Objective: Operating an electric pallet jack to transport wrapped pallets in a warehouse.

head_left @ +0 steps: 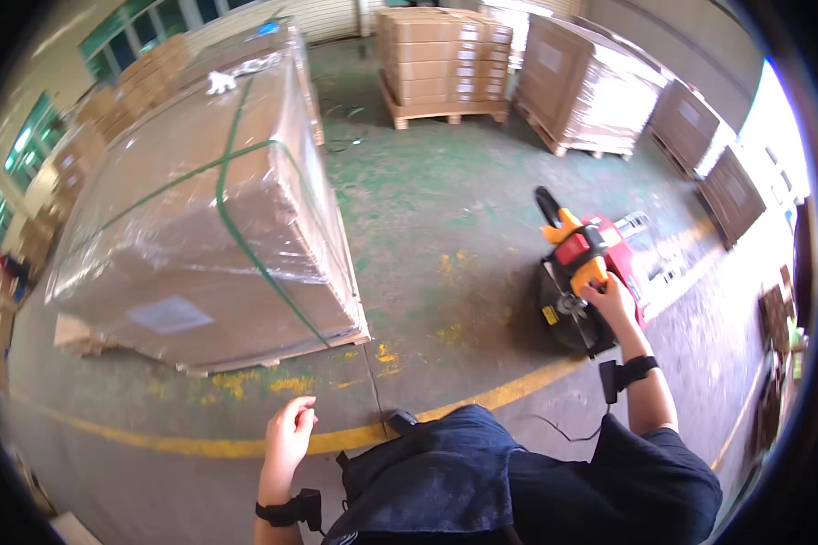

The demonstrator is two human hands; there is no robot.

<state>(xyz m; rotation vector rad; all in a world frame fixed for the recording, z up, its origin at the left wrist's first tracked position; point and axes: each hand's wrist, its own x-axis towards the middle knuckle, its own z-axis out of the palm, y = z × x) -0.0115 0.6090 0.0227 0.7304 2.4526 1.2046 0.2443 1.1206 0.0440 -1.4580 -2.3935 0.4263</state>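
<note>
My right hand (612,300) grips the yellow end of the control handle (583,254) on a red electric pallet truck (613,241), to the right ahead of me. Its handle head is yellow, red and black, and the dark base sits below it. My left hand (291,431) hangs free over the floor near my body, with its fingers loosely curled and slightly apart, holding nothing. Beyond that hand, at the left, stands a large carton load (200,218) on a wooden pallet, wrapped in clear film and crossed by green straps.
Stacked cartons (441,59) rest on a pallet at the back. Wrapped pallet loads (582,82) stand to their right, with more large boxes (732,195) along the right side. A yellow line (509,391) curves across the worn green and grey floor (418,200).
</note>
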